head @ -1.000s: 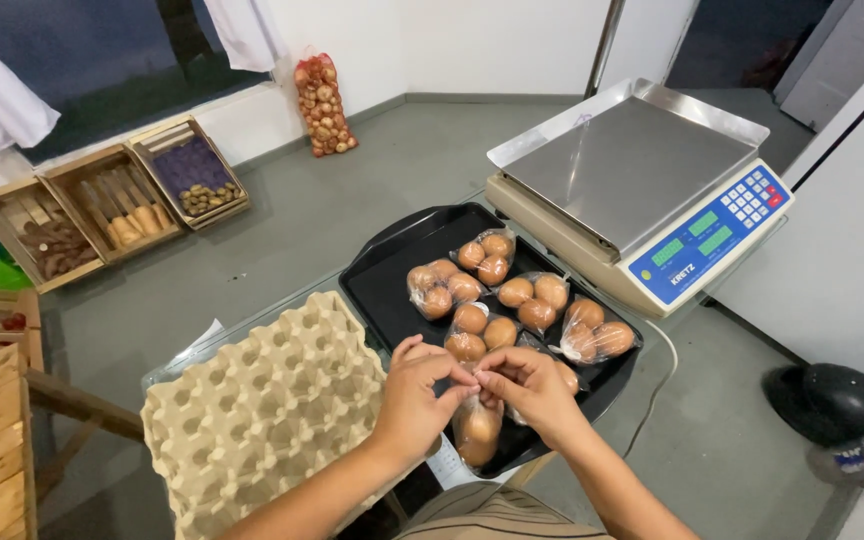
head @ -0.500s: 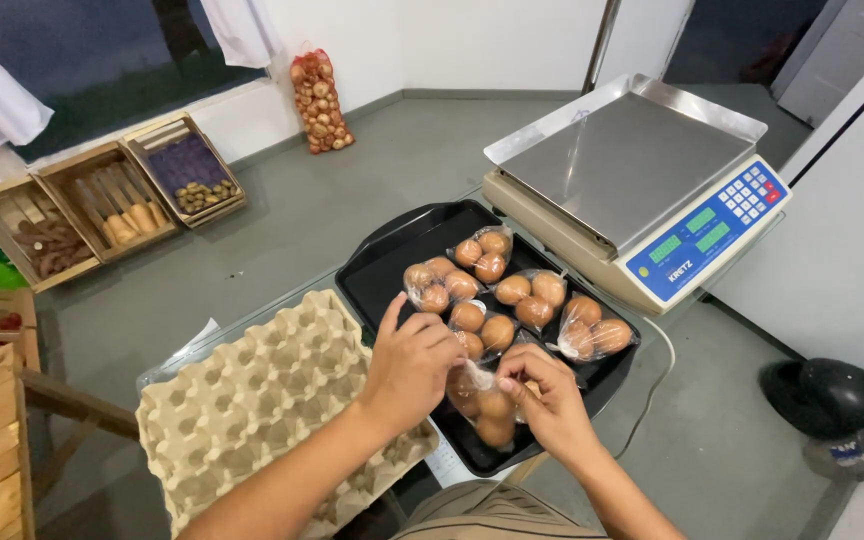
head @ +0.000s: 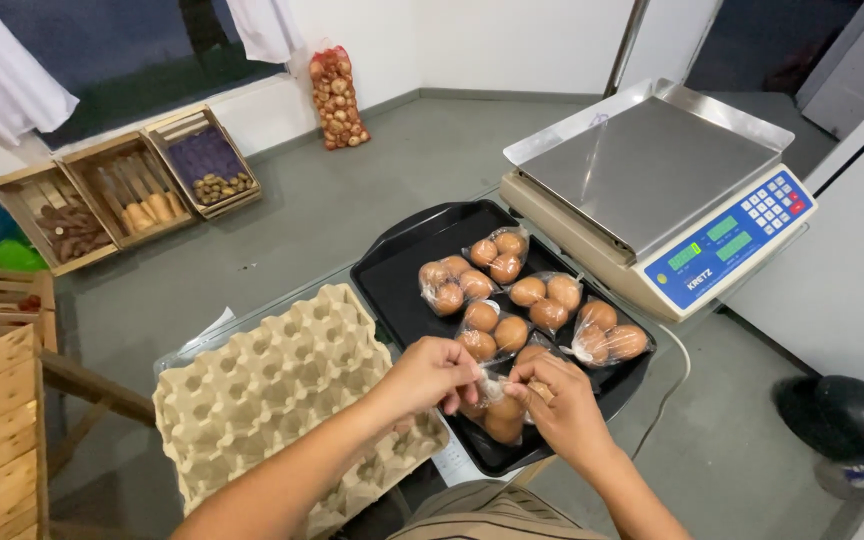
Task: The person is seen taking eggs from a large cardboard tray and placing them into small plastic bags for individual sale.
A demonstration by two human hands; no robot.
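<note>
Bag of brown eggs, clear plastic, lies at the near edge of the black tray, and both hands work at its neck. Left hand is curled almost shut, thumb and forefinger pinching the twisted plastic top of the bag; its other fingers fold under the palm. Right hand is also nearly closed, fingertips pinched on the same neck from the other side, knuckles resting over the bag's eggs. The two hands nearly touch each other at the pinch.

On the tray, beyond the held bag, lie five more small bags of eggs, each holding a few eggs, set close together in the tray's middle and far part. The tray's far left corner is bare.

Left of the tray, just beside it, sits a stack of grey cardboard egg cartons, its cups without eggs; the left forearm crosses over its near corner. Right of the tray, touching or just beside it, stands a scale with a steel pan and a blue keypad front.

Well beyond the tray, on the floor by the wall, stand wooden crates of produce and a net sack of onions or potatoes.
</note>
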